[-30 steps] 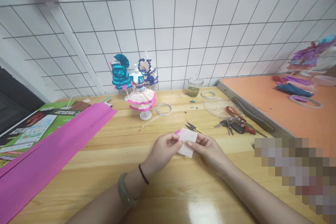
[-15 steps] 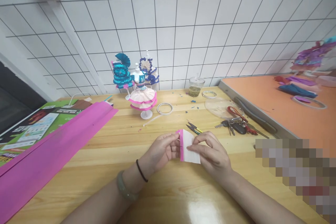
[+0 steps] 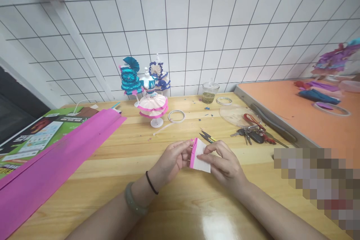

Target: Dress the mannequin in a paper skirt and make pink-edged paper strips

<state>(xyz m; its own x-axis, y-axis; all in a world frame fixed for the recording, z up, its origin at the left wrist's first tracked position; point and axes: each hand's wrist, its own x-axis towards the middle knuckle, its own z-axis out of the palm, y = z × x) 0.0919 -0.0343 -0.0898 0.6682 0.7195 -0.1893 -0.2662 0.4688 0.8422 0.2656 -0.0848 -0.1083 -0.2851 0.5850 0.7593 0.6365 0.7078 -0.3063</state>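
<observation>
Between my hands is a small white piece of crepe paper [image 3: 203, 163] with a bright pink strip along its left edge. My left hand [image 3: 176, 157] has its fingers curled at the pink edge, touching it. My right hand [image 3: 226, 163] pinches the white side between thumb and fingers. Just beyond the paper lie snips [image 3: 206, 137] with dark blades and a yellow part, partly behind my right hand. A miniature dress form [image 3: 153, 103] in a white skirt with pink trim stands farther back.
Rolls of tape [image 3: 176, 116] and a lidded cup [image 3: 210, 93] stand toward the wall. Keys [image 3: 249, 135] lie to the right, beside an orange board [image 3: 281, 101]. A long pink paper sheet [image 3: 64, 157] covers the left side. Two more decorated forms [image 3: 129, 77] stand behind.
The paper has tilted, its pink edge now leaning and its lower end shifted slightly left. My right hand has moved a little left with it; my left hand stays nearly in place.
</observation>
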